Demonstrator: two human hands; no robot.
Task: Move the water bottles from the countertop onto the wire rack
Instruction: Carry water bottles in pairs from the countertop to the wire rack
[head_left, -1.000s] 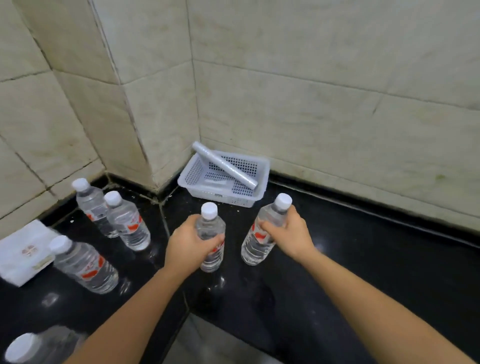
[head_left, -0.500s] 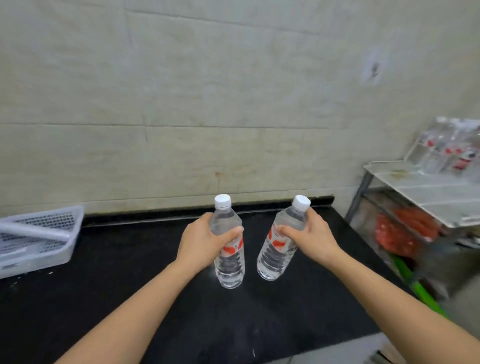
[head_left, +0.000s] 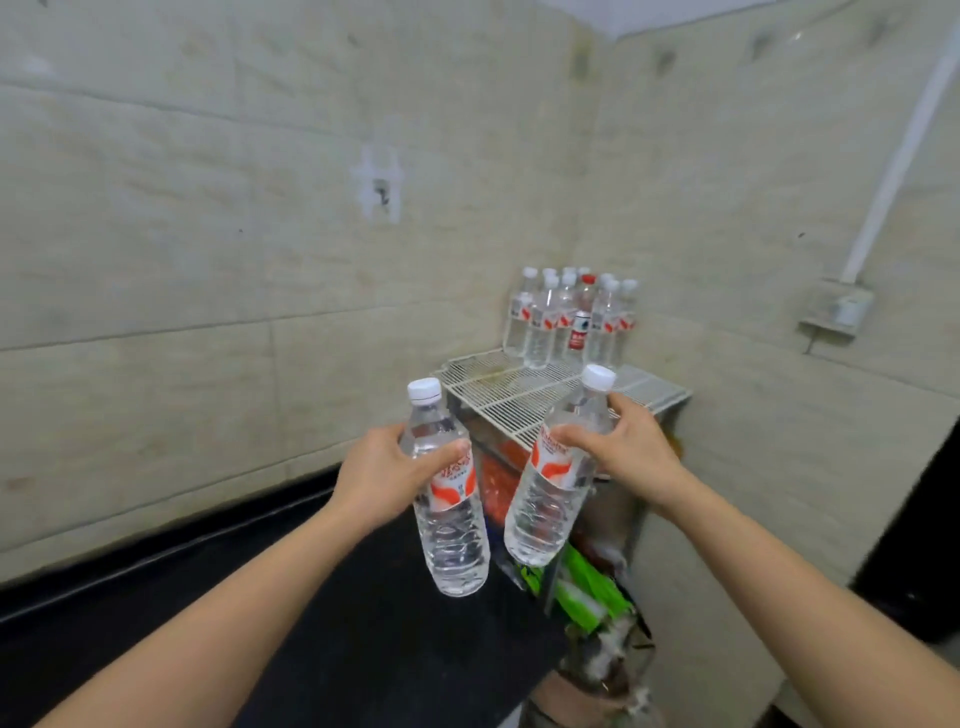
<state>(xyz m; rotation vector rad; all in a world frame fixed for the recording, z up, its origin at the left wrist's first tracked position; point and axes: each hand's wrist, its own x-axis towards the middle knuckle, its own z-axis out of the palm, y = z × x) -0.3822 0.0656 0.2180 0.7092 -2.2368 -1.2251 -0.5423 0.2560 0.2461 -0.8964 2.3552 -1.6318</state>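
Observation:
My left hand grips a clear water bottle with a white cap and a red-and-white label, held upright in the air. My right hand grips a second such bottle, tilted with its cap to the right. Both hang above the right end of the black countertop, just short of the white wire rack. At the rack's far corner stand several bottles, one of them with a red cap.
Beige tiled walls meet in a corner behind the rack. Under the rack's top shelf lie red and green packages. A wall box with a white conduit sits at the right. A dark object stands at the far right.
My view has swung further right and both bottles have travelled along the countertop toward the rack. The white basket has left the view; the rack now lies straight ahead.

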